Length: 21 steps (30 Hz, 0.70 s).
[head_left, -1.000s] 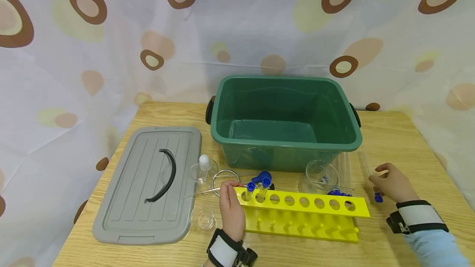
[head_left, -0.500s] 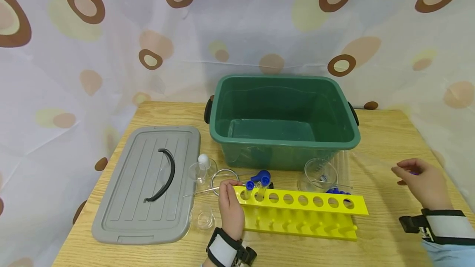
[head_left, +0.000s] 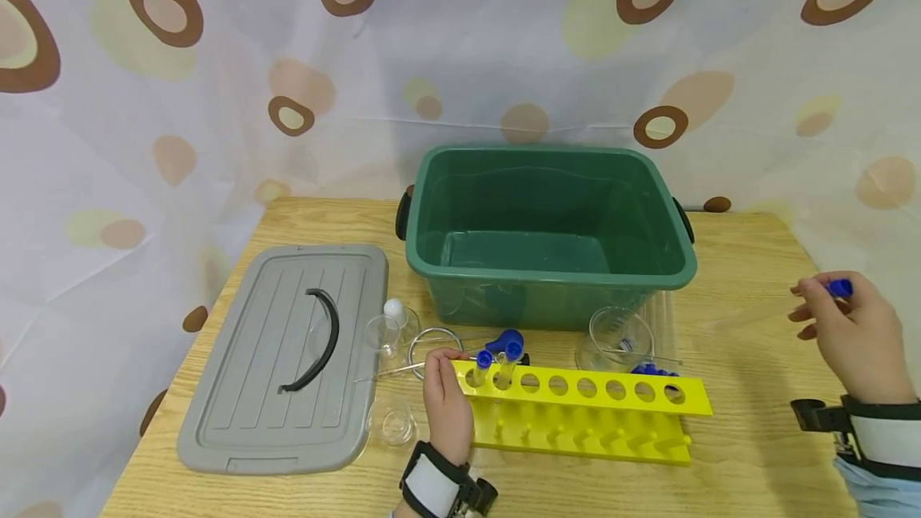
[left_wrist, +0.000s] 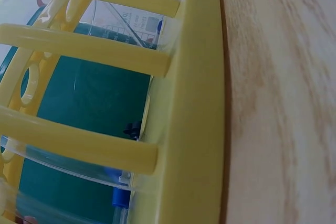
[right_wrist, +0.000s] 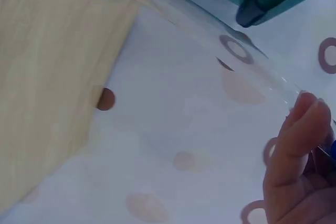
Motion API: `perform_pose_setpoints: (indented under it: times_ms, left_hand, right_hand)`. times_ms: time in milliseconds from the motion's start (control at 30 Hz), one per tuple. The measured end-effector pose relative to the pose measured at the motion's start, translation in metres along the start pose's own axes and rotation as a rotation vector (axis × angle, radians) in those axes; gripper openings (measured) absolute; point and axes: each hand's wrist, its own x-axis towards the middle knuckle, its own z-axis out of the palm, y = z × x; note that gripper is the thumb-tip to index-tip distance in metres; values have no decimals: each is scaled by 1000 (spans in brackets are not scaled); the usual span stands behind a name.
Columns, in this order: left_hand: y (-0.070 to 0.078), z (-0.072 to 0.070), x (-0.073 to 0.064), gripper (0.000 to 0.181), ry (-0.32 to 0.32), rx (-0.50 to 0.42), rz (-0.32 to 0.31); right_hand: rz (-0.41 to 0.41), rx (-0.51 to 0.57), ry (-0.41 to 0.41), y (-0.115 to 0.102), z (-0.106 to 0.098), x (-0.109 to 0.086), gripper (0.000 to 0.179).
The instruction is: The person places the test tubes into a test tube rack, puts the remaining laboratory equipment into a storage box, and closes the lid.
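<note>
The left hand (head_left: 448, 406) grips the left end of the yellow rack (head_left: 601, 390) on my wood-grain tabletop (head_left: 727, 262). I see the right hand (head_left: 856, 334) raised at the right, pinching a clear, blue-ended tube (right_wrist: 207, 31) aslant; beyond, a green bin (head_left: 550, 276) and spotted sheet (head_left: 446, 46).

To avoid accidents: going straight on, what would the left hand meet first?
The left hand would probably meet the metal ring; heights are unclear, so it might pass above toward the green bin.
</note>
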Motion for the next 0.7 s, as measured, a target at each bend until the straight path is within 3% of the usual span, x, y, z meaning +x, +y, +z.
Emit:
perform_pose_setpoints:
  times_ms: [233, 533, 700]
  left_hand:
    - [5, 0, -2, 28, 1, -7, -6]
    - [5, 1, -2, 27, 3, -13, -7]
    - [5, 1, -2, 27, 7, -15, -10]
  right_hand:
    - [-66, 86, 42, -33, -11, -8, 21]
    - [-380, 173, 220, -71, -18, -13, 34]
    - [-465, 198, 237, -85, -22, -17, 40]
